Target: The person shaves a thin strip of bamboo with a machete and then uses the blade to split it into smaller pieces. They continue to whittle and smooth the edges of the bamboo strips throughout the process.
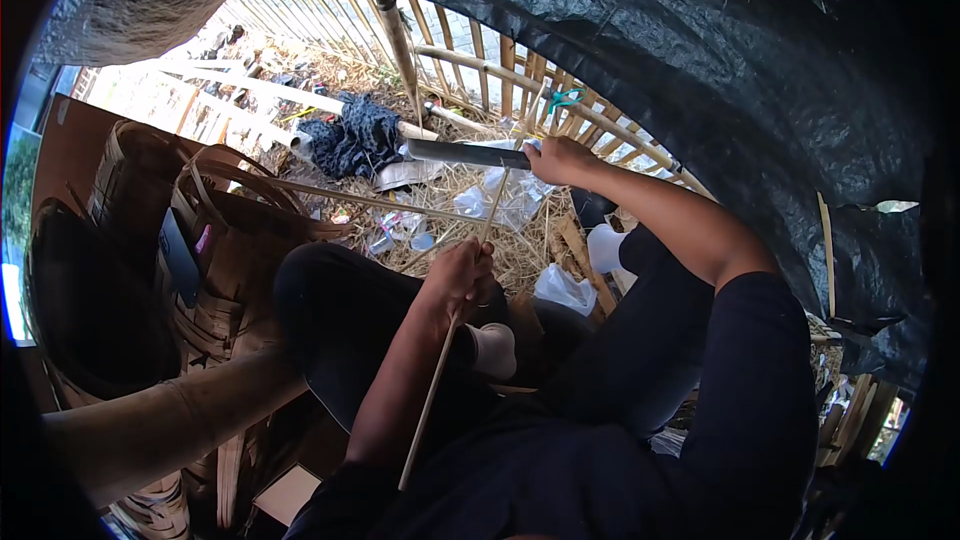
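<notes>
My left hand [462,275] is closed around a thin bamboo strip [428,405]. The strip slants from near my lap up past my fist toward a knife blade. In my right hand [560,160] is a large machete-like knife [465,153], its dark blade pointing left and lying across the upper part of the strip. Whether the edge bites into the strip cannot be made out. The knife's handle is hidden in my fist. Another long thin strip [370,202] runs from the left to near my left hand.
A thick bamboo pole [180,420] lies at the lower left beside woven baskets [125,170]. Shavings [515,245], plastic bags [565,288] and a dark cloth [355,135] litter the ground ahead. A bamboo fence [490,75] and a black tarp [690,60] enclose the right side.
</notes>
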Demonstrator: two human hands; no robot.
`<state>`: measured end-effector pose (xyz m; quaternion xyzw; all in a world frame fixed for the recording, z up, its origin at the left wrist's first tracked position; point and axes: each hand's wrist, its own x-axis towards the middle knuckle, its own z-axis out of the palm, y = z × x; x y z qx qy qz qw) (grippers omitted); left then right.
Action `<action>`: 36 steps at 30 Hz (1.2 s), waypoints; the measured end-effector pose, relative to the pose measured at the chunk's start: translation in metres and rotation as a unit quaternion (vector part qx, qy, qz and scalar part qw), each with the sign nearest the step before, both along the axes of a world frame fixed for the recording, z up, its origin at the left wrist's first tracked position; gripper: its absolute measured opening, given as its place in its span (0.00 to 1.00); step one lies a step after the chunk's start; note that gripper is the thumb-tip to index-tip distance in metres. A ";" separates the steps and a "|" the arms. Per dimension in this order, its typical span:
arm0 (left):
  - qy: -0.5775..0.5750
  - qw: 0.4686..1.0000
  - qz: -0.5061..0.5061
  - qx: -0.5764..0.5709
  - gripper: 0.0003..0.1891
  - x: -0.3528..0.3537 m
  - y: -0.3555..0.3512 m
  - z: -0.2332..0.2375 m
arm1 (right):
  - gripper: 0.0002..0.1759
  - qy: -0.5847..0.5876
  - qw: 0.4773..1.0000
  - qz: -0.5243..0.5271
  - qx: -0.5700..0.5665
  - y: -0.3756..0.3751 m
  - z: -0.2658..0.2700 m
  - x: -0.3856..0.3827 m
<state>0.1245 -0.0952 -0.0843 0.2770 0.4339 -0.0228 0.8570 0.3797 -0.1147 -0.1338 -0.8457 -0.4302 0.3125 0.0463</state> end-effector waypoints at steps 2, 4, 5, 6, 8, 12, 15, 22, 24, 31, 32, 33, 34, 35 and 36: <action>0.002 1.000 -0.010 0.005 0.15 -0.002 0.005 0.000 | 0.35 0.006 0.997 0.014 0.080 -0.010 -0.015 -0.013; 0.007 1.000 -0.015 0.008 0.15 -0.007 0.006 0.000 | 0.35 0.039 0.999 0.010 0.014 -0.008 -0.003 -0.013; 0.008 1.000 -0.017 0.008 0.15 -0.006 0.002 -0.002 | 0.35 0.087 0.995 0.009 -0.049 -0.004 0.010 -0.008; 0.007 0.999 -0.016 0.028 0.15 -0.005 -0.004 -0.006 | 0.35 0.059 0.997 0.005 -0.046 -0.001 0.009 -0.002; 0.006 0.999 -0.011 0.047 0.15 -0.004 -0.006 -0.008 | 0.35 0.043 0.998 -0.029 -0.028 -0.002 0.004 0.002; 0.012 1.000 -0.004 0.013 0.13 -0.006 0.005 -0.005 | 0.35 0.042 0.999 0.025 -0.002 -0.004 0.003 -0.009; 0.029 1.000 0.005 -0.002 0.11 -0.005 0.003 -0.002 | 0.35 0.055 0.998 0.008 -0.023 0.000 0.007 -0.001; 0.009 1.000 -0.003 -0.019 0.11 -0.005 0.002 -0.002 | 0.35 0.056 0.997 -0.028 0.041 -0.002 -0.027 0.000; 0.018 1.000 -0.001 -0.025 0.11 -0.003 0.000 -0.003 | 0.34 0.075 0.996 -0.041 -0.020 0.002 -0.008 0.005; 0.017 0.999 0.002 -0.036 0.11 -0.002 0.003 -0.003 | 0.35 0.062 0.998 -0.022 0.025 0.001 -0.027 -0.002; 0.026 0.999 0.002 -0.026 0.12 -0.003 0.000 -0.004 | 0.36 0.078 0.996 -0.041 -0.002 0.001 -0.024 0.005; 0.026 0.999 0.003 -0.024 0.12 -0.001 0.000 -0.004 | 0.36 0.064 0.996 -0.059 -0.011 0.005 -0.034 0.014; 0.019 1.000 0.003 -0.021 0.12 0.003 0.002 -0.003 | 0.35 0.085 0.992 -0.096 -0.014 0.005 -0.017 0.006; 0.013 1.000 0.001 -0.019 0.12 0.005 0.003 -0.002 | 0.35 0.106 0.985 -0.134 -0.018 0.000 -0.001 -0.004; 0.012 1.000 0.001 -0.020 0.12 0.003 0.005 -0.001 | 0.35 0.065 0.995 -0.066 0.035 -0.001 -0.010 -0.013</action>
